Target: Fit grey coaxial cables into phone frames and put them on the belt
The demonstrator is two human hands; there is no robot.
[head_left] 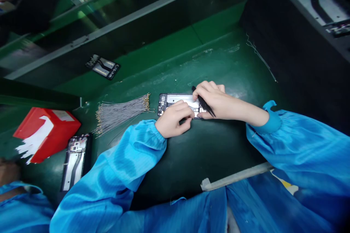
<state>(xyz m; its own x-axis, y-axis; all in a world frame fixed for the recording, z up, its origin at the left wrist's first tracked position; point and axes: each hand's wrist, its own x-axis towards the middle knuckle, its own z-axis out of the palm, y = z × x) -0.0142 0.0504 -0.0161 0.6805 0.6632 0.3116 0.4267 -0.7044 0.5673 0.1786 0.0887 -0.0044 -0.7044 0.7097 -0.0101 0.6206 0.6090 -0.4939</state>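
Note:
An opened phone frame (171,99) with a silvery middle lies flat on the green worktable, long side running left to right. My left hand (175,118) rests on its near edge, fingers curled and pinched; what they grip, if anything, is hidden. Over the phone's right end, my right hand (212,99) is closed around black tweezers (203,102), held slantwise in the palm, with thumb and forefinger touching the frame. To the left of the phone lies a bundle of thin grey cables (123,113) with gold-coloured ends.
A red box (60,133) with white paper strips stands at the left, beside another opened phone (74,164). Farther back lies a third phone (105,67). A black box (295,54) bearing phone parts rises at the right. A co-worker's sleeve (24,207) shows at lower left.

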